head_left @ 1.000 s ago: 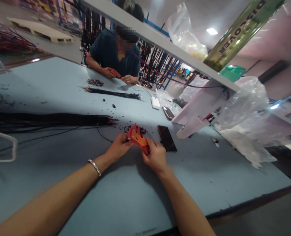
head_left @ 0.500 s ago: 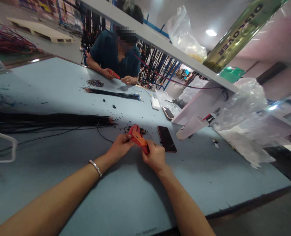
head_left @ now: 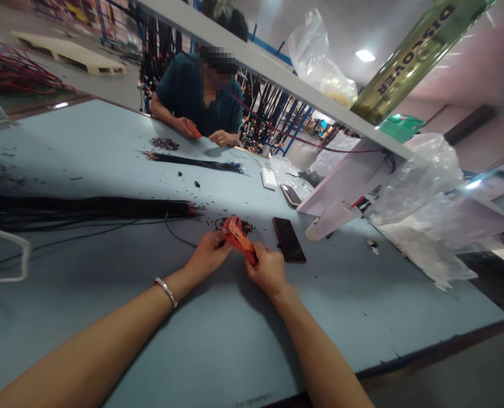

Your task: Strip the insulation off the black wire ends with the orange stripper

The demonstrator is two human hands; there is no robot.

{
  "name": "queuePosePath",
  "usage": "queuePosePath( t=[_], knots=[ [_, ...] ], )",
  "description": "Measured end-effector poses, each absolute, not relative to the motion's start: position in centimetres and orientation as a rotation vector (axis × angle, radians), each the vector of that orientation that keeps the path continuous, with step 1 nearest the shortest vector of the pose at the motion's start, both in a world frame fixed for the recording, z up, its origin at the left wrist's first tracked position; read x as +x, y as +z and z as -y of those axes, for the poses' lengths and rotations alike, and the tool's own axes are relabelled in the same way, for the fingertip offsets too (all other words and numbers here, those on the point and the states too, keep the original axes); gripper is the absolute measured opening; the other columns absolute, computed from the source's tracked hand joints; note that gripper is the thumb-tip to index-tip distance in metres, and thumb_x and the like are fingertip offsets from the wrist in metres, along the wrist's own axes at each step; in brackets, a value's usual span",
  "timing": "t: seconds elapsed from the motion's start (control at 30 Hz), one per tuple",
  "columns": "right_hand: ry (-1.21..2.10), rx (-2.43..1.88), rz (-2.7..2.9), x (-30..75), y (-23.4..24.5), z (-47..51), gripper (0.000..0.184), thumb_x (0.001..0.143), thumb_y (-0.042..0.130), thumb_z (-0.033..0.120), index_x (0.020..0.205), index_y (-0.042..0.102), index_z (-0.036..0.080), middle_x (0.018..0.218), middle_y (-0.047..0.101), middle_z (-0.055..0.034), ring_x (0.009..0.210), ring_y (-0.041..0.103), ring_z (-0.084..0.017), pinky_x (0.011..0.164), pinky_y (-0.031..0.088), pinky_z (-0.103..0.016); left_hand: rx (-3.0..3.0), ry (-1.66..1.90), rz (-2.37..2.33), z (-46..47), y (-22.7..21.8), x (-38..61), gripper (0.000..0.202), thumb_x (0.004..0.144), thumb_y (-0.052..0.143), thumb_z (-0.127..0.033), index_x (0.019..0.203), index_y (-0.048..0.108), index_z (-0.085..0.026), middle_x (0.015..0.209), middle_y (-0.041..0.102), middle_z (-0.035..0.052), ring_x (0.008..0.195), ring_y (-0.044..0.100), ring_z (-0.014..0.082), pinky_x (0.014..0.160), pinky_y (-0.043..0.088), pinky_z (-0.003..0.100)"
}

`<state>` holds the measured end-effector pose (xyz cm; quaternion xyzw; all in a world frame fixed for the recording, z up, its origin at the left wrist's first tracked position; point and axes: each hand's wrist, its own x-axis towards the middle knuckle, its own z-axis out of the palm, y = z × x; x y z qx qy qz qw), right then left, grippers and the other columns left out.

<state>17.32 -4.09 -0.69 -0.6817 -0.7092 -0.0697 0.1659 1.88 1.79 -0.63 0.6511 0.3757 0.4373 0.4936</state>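
Wire stripper (head_left: 240,238), one, red with orange upper part. Gripped by the handle in the right hand (head_left: 267,268), its head turned toward the left hand (head_left: 209,253); whether the jaws are parted cannot be told.

Black wire (head_left: 176,235), single. Run in a curve to the left hand, by whose fingers it is pinched beside the stripper's head; the gripped end is hidden. A silver bracelet (head_left: 165,292) is worn on the left wrist.

Offcuts (head_left: 247,226), small, dark and orange. Heaped just beyond the stripper, partly covered by it.

Bundle of black wires (head_left: 102,207), long. Laid to the left of the left hand, its reddish ends pointed toward the offcuts.

Smartphone (head_left: 289,240), dark screen, red edge. Placed just beyond the right hand, to its right.

Shorter wire bundle (head_left: 190,161), blue at one end. Laid well beyond the left hand, with a second heap of offcuts (head_left: 164,143) set beside it.

White box-shaped device (head_left: 269,179) and second smartphone (head_left: 291,194). Placed near each other, farther beyond the right hand.

White roll (head_left: 329,224). Leaned to the right of the nearer smartphone.

Co-worker (head_left: 187,93), dark top. Seen beyond both hands; a red tool (head_left: 194,130) is held in one hand.
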Motion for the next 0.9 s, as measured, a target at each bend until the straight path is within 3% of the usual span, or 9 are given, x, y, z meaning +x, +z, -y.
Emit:
queuePosePath(
  t=[0.2,0.33,0.67,0.9],
  knots=[
    [-0.076,-1.906,1.899,17.5,-0.1,4.1,0.029,0.075,0.056,0.032,0.099,0.061,0.017,0.089,0.07,-0.0093,0.074,0.065,-0.023,0.063,0.044,-0.028,1.766,1.115,-1.176,-2.0,-0.8,1.7,0.025,0.076,0.047,-0.03,0.066,0.064,-0.014,0.049,0.048,-0.0038,0.048,0.039,0.0097,0.048,0.027,0.021],
    [0.037,-1.851,1.78,17.9,0.4,4.3,0.037,0.074,0.058,0.032,0.107,0.06,0.017,0.088,0.07,-0.0084,0.078,0.065,-0.024,0.07,0.048,-0.031,1.701,1.19,-1.314,-2.4,-0.8,1.3,0.027,0.077,0.046,-0.032,0.072,0.066,-0.014,0.056,0.056,-0.0012,0.054,0.047,0.0121,0.052,0.032,0.023],
    [-0.069,-1.936,1.729,19.8,-0.1,5.1,0.04,0.07,0.061,0.028,0.107,0.063,0.017,0.101,0.067,-0.0126,0.088,0.063,-0.029,0.08,0.047,-0.042,1.606,1.143,-1.266,-2.3,-0.1,1.2,0.028,0.077,0.045,-0.034,0.072,0.064,-0.014,0.058,0.052,-0.0016,0.056,0.046,0.0123,0.053,0.033,0.023],
    [0.853,-1.409,1.146,19.2,0.9,5.6,0.028,0.066,0.068,0.029,0.091,0.065,0.018,0.078,0.067,-0.0025,0.072,0.062,-0.02,0.071,0.049,-0.033,1.54,1.17,-1.228,-2.7,-1.0,1.2,0.024,0.077,0.046,-0.032,0.077,0.064,-0.015,0.058,0.053,-0.002,0.054,0.047,0.0125,0.051,0.034,0.022]
  ],
)
